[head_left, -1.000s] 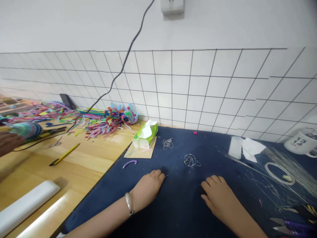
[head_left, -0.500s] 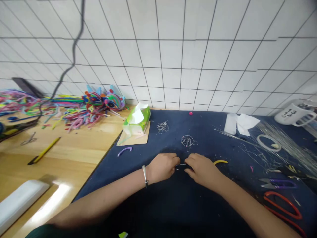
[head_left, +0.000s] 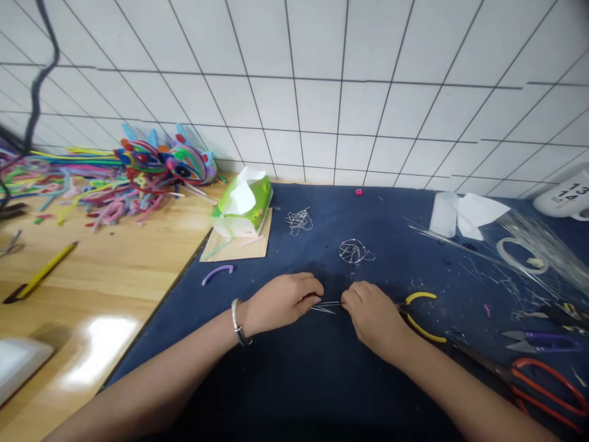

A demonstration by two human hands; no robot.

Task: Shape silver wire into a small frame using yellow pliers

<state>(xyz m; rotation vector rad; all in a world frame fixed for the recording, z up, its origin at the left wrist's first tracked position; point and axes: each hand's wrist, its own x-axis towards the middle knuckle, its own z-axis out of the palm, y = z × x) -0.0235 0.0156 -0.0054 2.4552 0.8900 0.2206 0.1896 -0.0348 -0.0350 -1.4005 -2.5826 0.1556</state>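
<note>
Several short silvery wires (head_left: 327, 306) lie between my two hands over the dark blue cloth (head_left: 294, 380). My left hand (head_left: 284, 299), with a silver bangle (head_left: 237, 320) at its wrist, pinches their left ends. The fingers of my right hand (head_left: 373, 313) are closed on the right end of the wires. Just beyond my hands sit a round wire piece (head_left: 353, 251) and a tangle of wire (head_left: 299, 221). Yellow-handled pliers (head_left: 426, 336) lie partly hidden behind my right hand.
A green tissue pack (head_left: 246, 202) rests on brown card, with a purple strip (head_left: 217, 274) nearby. Red-handled scissors (head_left: 547, 383), purple snips (head_left: 543, 341) and long wires are on the right. Colourful pipe cleaners (head_left: 115, 199) and a yellow cutter (head_left: 43, 270) occupy the wooden table.
My view has shifted closer and to the right. My hands are slightly farther apart, more of the wires shows between them, and more of the yellow-handled pliers is visible.
</note>
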